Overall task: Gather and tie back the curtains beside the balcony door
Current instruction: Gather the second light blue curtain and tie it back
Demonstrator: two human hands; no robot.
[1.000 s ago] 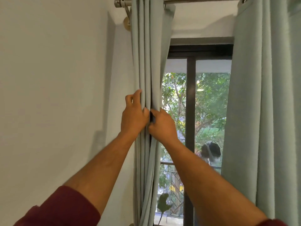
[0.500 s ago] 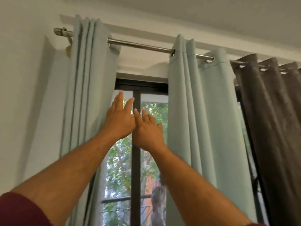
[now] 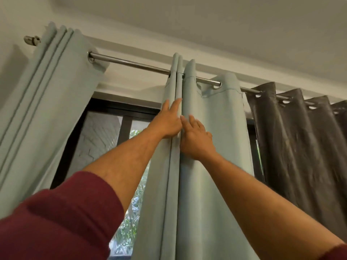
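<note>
Left pale-green curtain bunched at rod end. Left hand, right hand flat, ungripping, pressing right pale-green curtain pleats; no tie-back seen, possibly off-frame.

Soft, even daylight comes through the dark-framed glass balcony door at 8 o'clock of centre. The pale green fabric curtain at 10 o'clock throws a faint shadow on the wall. Wide-angle bending slants the steel curtain rod; slight motion blur softens everything.
</note>
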